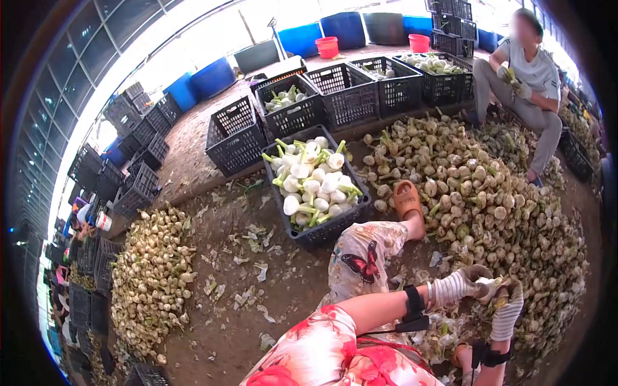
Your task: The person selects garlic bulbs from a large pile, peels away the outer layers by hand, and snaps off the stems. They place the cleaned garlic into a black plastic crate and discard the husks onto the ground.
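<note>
The left hand (465, 284), in a striped knit glove, reaches over the edge of a big pile of unpeeled bulbs (489, 193) on the dirt floor, and its fingers (479, 278) are curled tight around a pale bulb (492, 283) held just above the heap. The right hand (508, 310), gloved the same way, comes up from below with its fingers (515, 288) bent over against the same bulb; whether they grip it cannot be told. Beyond the person's sandalled foot (407, 201) stands a black crate (322, 233) full of white cleaned bulbs. Another person (524, 77) sits at the pile's far side.
</note>
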A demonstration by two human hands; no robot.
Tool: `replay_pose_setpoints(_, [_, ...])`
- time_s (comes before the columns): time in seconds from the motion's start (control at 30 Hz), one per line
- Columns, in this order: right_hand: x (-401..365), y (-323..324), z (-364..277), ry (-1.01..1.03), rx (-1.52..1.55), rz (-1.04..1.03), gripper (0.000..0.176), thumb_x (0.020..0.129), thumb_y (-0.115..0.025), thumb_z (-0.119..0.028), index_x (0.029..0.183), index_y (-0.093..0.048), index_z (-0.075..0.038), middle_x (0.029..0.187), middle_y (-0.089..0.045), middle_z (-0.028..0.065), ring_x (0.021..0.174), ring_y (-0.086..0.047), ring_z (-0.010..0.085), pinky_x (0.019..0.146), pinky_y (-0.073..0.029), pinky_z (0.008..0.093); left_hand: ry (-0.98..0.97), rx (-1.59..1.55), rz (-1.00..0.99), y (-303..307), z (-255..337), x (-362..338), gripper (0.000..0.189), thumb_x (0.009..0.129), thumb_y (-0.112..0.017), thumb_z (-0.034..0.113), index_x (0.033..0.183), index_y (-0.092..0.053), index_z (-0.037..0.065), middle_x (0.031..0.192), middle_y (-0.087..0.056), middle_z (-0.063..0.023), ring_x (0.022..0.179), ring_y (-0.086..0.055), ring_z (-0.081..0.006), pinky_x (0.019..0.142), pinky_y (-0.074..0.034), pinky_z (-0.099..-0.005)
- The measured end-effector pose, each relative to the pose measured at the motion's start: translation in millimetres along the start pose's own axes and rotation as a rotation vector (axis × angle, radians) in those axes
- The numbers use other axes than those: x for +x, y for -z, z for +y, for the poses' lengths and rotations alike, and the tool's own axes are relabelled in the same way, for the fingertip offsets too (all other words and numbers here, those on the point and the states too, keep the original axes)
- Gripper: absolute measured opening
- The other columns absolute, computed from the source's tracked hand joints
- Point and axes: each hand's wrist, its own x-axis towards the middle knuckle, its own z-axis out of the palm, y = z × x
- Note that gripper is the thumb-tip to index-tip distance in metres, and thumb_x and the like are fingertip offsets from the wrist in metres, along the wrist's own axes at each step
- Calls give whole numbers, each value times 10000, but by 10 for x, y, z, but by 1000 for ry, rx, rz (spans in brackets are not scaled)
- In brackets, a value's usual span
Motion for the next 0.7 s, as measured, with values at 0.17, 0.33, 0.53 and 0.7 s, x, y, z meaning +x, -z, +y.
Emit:
replay_pose_setpoints(0.17, [142, -158, -350, 182, -352, 47, 158, 748, -488, 36, 888, -556, 5, 777, -579, 54, 682, -518, 127, 648, -451, 243, 42, 18, -141, -150, 240, -227, 530, 753, -670, 220, 1199, -452, 36, 1088, -528, -34, 1001, -472, -102, 822, -410, -261])
replay_pose_setpoints(0.33, [-23, -230, -639, -202, 389, -45, 187, 813, -557, -97, 968, -547, 7, 836, -565, 12, 730, -489, 74, 624, -423, 224, 166, -162, -104, -71, 256, -192, 459, 758, -605, 371, 1062, -549, 33, 938, -595, -83, 811, -593, -213, 633, -508, -328])
replay_pose_setpoints(0.53, [-199, -178, -611, -157, 330, -55, 141, 801, -577, -80, 914, -541, -2, 819, -552, 8, 717, -480, 62, 628, -423, 207, -122, 190, 176, -6, 114, 33, 253, 802, -623, 127, 1026, -532, 49, 937, -570, -38, 831, -547, -115, 681, -470, -235])
replay_pose_setpoints(0.7, [-247, -180, -609, -58, 149, -71, 112, 804, -528, -30, 906, -538, 14, 776, -568, 26, 674, -488, 70, 602, -435, 226, -393, 626, 204, 141, -123, 159, 175, 749, -643, -4, 914, -587, 12, 928, -533, -17, 815, -532, -102, 725, -441, -226])
